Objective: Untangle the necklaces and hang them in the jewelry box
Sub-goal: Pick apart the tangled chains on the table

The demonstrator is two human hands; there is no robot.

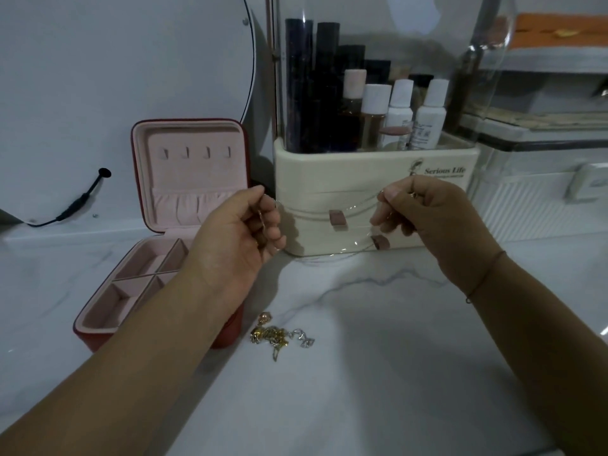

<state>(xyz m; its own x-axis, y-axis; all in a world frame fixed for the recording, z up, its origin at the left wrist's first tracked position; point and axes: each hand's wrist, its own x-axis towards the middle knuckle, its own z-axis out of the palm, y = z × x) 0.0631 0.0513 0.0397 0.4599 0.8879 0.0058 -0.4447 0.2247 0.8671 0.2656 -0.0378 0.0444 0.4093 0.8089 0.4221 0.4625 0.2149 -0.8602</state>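
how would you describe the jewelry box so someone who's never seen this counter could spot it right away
Start at the marble counter and look left of the cream cosmetics organizer. The jewelry box stands open there against the wall. Unlike its pale neighbours, it is red outside and pink inside, with four hooks in its upright lid.

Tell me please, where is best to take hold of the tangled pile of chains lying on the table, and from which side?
Probably the silver loop sticking out on the right of the tangled pile, pinched from above. It lies flat on the marble table, and that loop looks freer than the gold knot. Both the left hand and right hand are busy holding a thin chain.
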